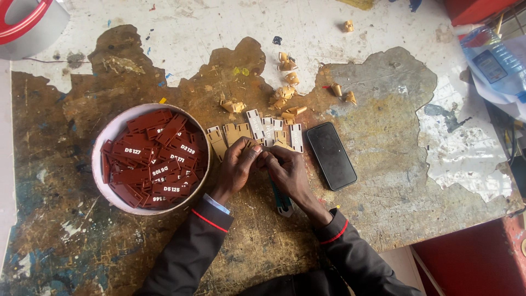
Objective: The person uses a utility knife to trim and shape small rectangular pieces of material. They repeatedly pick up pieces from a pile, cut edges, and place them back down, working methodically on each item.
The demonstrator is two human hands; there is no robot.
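Note:
My left hand [237,166] and my right hand [286,171] meet over the worn table, fingertips pinching a small tan tag [262,150] between them. Just beyond the fingers lie several flat tan and white tags [253,130] in a loose row. A round white bowl [113,133] to the left of my left hand is full of dark red rectangular plates [156,159] with white markings. Under my right wrist lies a green-handled tool [282,201], partly hidden.
A black phone [331,155] lies face up right of my hands. Curled tan scraps [285,90] are scattered farther back. A plastic water bottle [493,63] sits at the right edge, a grey and red object [27,24] at the top left. The table edge [438,233] runs near right.

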